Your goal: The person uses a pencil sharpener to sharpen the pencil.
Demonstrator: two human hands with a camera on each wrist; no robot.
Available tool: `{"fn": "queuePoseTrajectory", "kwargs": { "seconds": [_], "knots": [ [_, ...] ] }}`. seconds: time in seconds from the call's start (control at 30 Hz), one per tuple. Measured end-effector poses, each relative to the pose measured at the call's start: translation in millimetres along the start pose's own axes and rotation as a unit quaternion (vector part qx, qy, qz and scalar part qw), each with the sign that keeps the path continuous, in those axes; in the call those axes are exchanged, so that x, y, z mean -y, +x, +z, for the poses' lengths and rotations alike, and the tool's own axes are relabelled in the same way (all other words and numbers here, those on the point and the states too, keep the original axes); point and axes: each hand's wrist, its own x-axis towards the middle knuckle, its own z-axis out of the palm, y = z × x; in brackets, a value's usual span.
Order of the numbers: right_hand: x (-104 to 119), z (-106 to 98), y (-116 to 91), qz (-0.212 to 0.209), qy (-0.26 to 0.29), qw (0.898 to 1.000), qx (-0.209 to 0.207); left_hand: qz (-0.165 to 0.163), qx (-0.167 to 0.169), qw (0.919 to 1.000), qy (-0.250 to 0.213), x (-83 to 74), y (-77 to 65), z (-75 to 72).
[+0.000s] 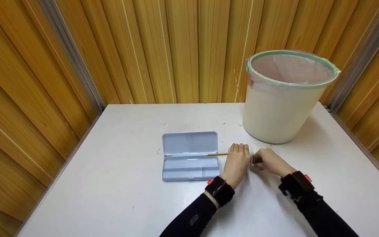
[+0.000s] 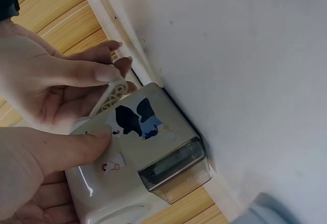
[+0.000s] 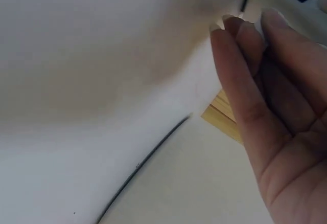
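Note:
A pencil sharpener (image 2: 127,157) with a hand crank, cream-coloured with dark blue stickers and a clear-fronted compartment, lies under my left hand (image 1: 238,163). In the left wrist view that thumb presses along its side while the fingers curl beneath. My right hand (image 1: 269,161) pinches the end of the crank handle (image 2: 108,100) between thumb and fingers. From the sharpener's left side a yellow pencil (image 1: 218,154) sticks out toward the pencil box. In the head view the left hand hides most of the sharpener. The right wrist view shows the right hand's curled fingers (image 3: 237,75).
A light blue pencil box (image 1: 190,144) lies with its lid back, left of the hands. Behind them on the right stands a large cream bin (image 1: 271,112) with a green rim and plastic liner. Small scraps dot the white table (image 1: 117,171); wood-patterned panels (image 1: 183,49) close it in.

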Motion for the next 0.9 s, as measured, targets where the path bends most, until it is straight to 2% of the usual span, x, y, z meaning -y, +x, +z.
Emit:
{"fn": "queuePoseTrajectory", "kwargs": {
  "seconds": [0.13, 0.33, 0.47, 0.63, 0.9],
  "knots": [
    [9, -8, -10, -0.011, 0.004, 1.0, 0.012, -0.009, -0.009, 0.9999, 0.005, -0.6, -1.3, -0.3],
    [22, -20, -17, -0.018, -0.005, 1.0, -0.006, -0.015, -0.018, 0.9997, 0.007, -0.7, -1.5, 0.3],
    [29, -26, -19, -0.021, -0.025, 0.999, -0.039, -0.007, -0.013, 0.9998, 0.01, -0.7, -1.5, -0.1],
    [41, -34, -14, -0.023, -0.066, 0.994, -0.087, -0.006, -0.031, 0.9995, 0.01, 0.6, -2.1, 2.2],
    [50, -38, -4, -0.016, -0.117, 0.987, -0.112, 0.0, -0.026, 0.9996, 0.005, 1.5, -1.1, 3.4]
  ]
}}
